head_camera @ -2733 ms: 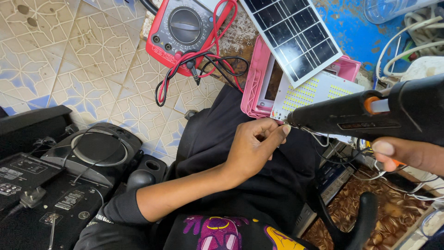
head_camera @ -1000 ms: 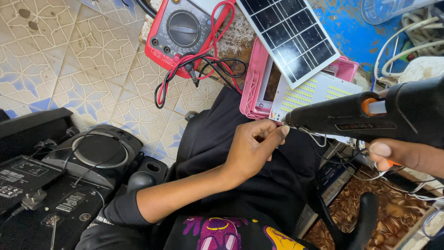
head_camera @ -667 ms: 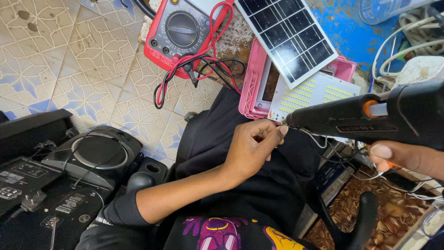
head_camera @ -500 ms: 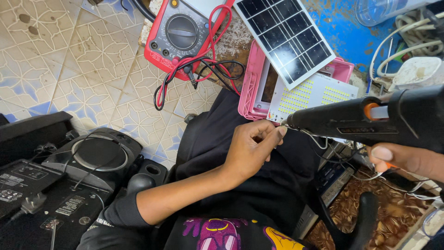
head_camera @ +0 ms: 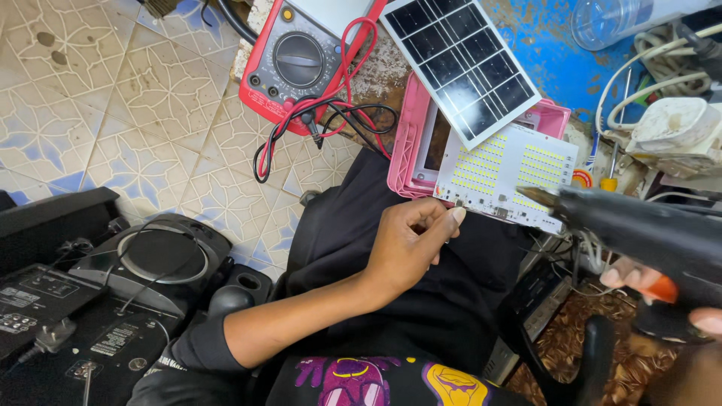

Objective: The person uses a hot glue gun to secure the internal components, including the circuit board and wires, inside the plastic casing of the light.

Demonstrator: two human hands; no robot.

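The white LED panel (head_camera: 505,177) lies tilted against the pink housing (head_camera: 410,143), its lower edge overhanging the person's dark-clothed lap. Above the panel, a small solar panel (head_camera: 460,64) leans over the housing's top rim; left of the panel, past the housing, a red multimeter (head_camera: 293,64) with tangled red and black leads sits at the edge of the surface, with patterned floor tiles (head_camera: 113,113) open farther left. Right of the panel the room is crowded with white cables and a white lump of gear.

The left hand (head_camera: 410,244) reaches up from below the panel, wrist bent, its fingers (head_camera: 444,218) pinched shut at the panel's lower left corner; whatever they nip is too small to tell. The right hand (head_camera: 662,289) grips a black glue gun (head_camera: 639,233), curled around its handle with a finger by the orange trigger.

Against half a second ago, the gun's nozzle has drawn away from the pinching fingers and now sits over the panel's right lower part.
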